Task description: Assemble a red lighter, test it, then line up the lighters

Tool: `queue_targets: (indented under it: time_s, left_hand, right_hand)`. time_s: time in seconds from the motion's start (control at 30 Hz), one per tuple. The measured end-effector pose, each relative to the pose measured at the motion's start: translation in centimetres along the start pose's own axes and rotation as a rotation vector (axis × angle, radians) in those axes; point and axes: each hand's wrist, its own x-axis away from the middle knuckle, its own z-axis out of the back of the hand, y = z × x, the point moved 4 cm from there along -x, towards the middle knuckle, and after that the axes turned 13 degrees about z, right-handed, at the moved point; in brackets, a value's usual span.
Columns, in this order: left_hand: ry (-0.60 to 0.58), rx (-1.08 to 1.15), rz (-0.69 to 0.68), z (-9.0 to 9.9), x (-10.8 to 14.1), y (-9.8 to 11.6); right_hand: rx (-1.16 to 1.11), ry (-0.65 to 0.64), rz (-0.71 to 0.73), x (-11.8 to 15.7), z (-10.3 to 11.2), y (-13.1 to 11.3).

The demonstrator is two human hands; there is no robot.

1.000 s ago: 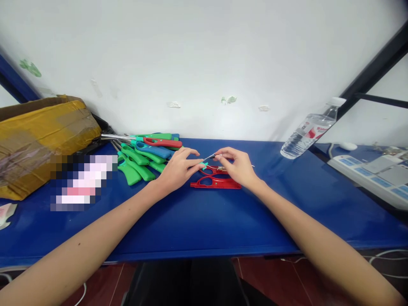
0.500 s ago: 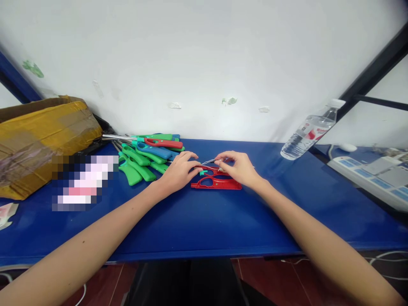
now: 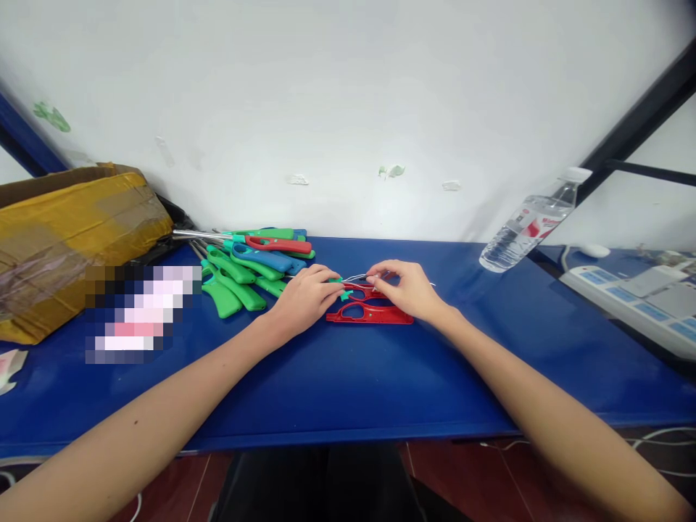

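Red lighter half-shells lie at the middle of the blue table. The nearer half-shell (image 3: 373,314) rests by itself, while the farther half-shell (image 3: 357,291) is partly covered by my hands. My left hand (image 3: 311,296) is closed round the front end of this opened lighter, beside a small green piece (image 3: 346,295). Thin pale wires (image 3: 356,277) run between the two hands. With thumb and fingertips my right hand (image 3: 405,286) pinches the wires above the farther shell. The parts under its palm are hidden.
Several green, blue and red lighters (image 3: 253,268) with metal tubes are heaped on the left. Behind them stands a taped cardboard box (image 3: 81,239). A water bottle (image 3: 527,221) leans at the right, near a white power strip (image 3: 636,301). The white wall (image 3: 348,116) bounds the back.
My left fingers have drawn closer together, and more green shows at their tips. My right hand has barely moved and keeps its pinch.
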Motion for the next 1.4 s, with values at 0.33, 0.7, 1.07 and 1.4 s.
queue_targets:
  time_s: [0.33,0.7,1.07,1.4]
  left_hand:
    - [-0.053,-0.073,0.001,-0.5,0.0,0.0]
    - [0.004,-0.037,-0.004,-0.2,-0.1,0.6]
    - [0.072,-0.046,0.105,0.9,-0.7,0.0]
    - [0.031,-0.012,0.109,0.3,-0.7,-0.5]
  right_hand:
    - [0.012,0.012,0.007,-0.1,-0.1,-0.1]
    - [-0.034,-0.031,-0.051,0.0,0.7,0.1]
    - [0.038,0.154,-0.107,-0.1,0.9,1.0]
    - [-0.107,0.153,-0.005,-0.4,0.2,0.7]
